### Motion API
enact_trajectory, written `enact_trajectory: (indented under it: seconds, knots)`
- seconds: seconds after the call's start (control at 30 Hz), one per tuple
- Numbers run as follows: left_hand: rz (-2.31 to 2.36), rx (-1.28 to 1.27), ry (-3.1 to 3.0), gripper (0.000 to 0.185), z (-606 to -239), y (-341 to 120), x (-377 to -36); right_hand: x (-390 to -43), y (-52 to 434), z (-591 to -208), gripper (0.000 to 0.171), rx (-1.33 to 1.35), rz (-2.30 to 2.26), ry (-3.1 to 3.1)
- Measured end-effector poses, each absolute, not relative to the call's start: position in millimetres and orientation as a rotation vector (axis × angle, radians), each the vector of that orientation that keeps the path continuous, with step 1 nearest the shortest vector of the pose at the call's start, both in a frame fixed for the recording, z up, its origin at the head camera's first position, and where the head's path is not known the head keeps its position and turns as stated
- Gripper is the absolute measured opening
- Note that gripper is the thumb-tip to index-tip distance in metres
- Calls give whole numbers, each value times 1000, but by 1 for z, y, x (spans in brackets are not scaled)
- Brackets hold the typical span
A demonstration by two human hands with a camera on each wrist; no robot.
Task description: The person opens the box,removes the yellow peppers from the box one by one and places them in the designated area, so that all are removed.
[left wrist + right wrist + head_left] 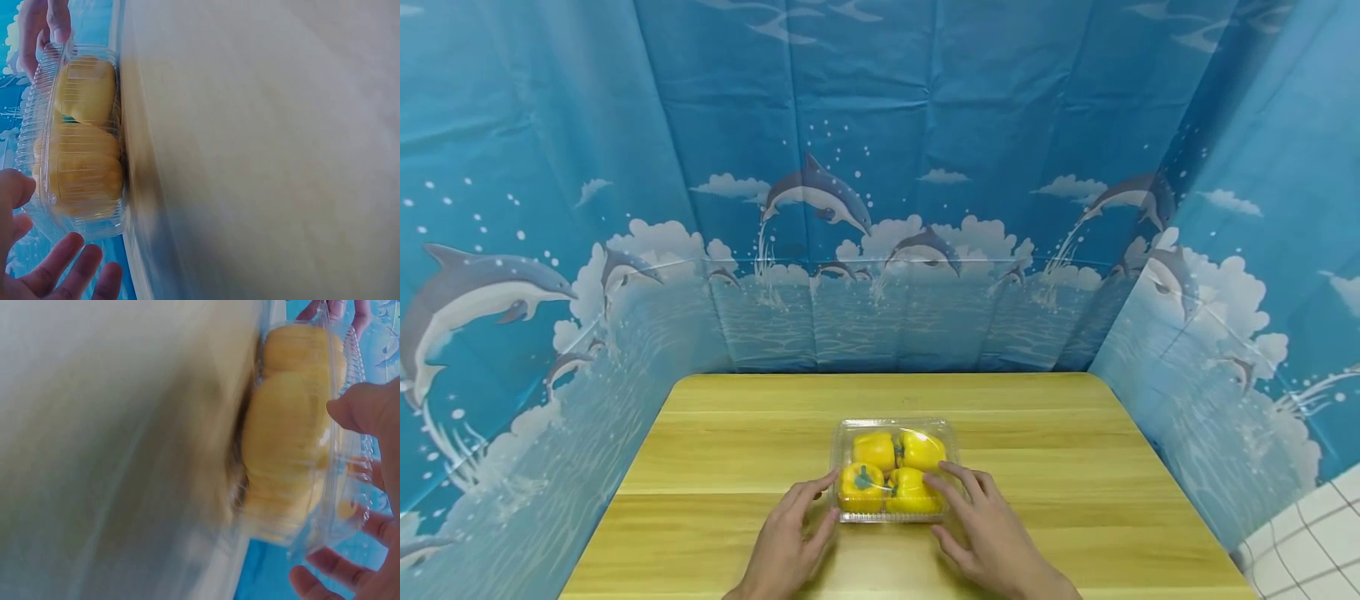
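Observation:
A clear plastic clamshell box (880, 517) sits on the table with its ribbed lid down. Inside are several yellow bell peppers (874, 450), one showing its green stem (862, 477) toward the front. At the box's left side is my left hand (784, 535), index fingertip by the side wall and thumb by the front corner. My right hand (992, 533) reaches over the right side, fingers at the lid's edge and thumb near the front corner. Both wrist views show spread, relaxed fingers (53, 265) around the box's ends, the right fingers (337, 569) partly behind the clear plastic.
The light wood-grain table (722, 450) has rounded far corners. A blue curtain (865, 100) printed with dolphins and clouds hangs behind it and along both sides. White tiles (1311, 542) show at the lower right.

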State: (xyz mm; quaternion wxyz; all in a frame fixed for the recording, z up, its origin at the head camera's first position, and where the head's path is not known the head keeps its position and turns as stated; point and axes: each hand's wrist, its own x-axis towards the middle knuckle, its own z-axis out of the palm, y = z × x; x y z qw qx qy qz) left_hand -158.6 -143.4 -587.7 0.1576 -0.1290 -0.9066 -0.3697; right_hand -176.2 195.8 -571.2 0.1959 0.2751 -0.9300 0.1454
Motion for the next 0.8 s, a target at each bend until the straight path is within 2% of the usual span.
enact_trajectory:
  seconds: [0.2, 0.43, 0.6, 0.8]
  knots:
    - [-1186, -320, -2614, 53, -586, -144, -160, -178, 199, -566, 70, 807, 356, -2548]
    - [-1407, -242, -2662, 66, -585, -149, -162, -182, 189, -563, 71, 875, 304, -2491]
    - [-1526, -278, -2669, 77, -588, -155, -162, -184, 174, -559, 73, 985, 327, -2489]
    - [-1612, -289, -2669, 71, -590, -157, -164, -185, 152, -551, 71, 1075, 376, -2505]
